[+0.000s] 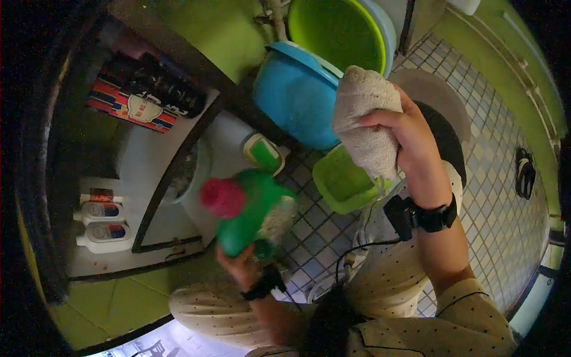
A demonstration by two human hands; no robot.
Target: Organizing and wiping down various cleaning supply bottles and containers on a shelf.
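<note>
My right hand grips a folded beige terry cloth, raised in front of the blue plastic basin. My left hand is around the lower end of a green plastic bottle with a large pinkish-red cap. The bottle is tilted and somewhat blurred, with the cap towards the cabinet. Just beyond it lies a soap dish with a green insert. A light green plastic basin rests on the tiled floor, partly behind the cloth.
A blue basin and a bright green one lean by the wall. Inside the open cabinet at left are white bottles and a striped box. Black slippers lie on the tiles at right. A black cable runs from the right wristband.
</note>
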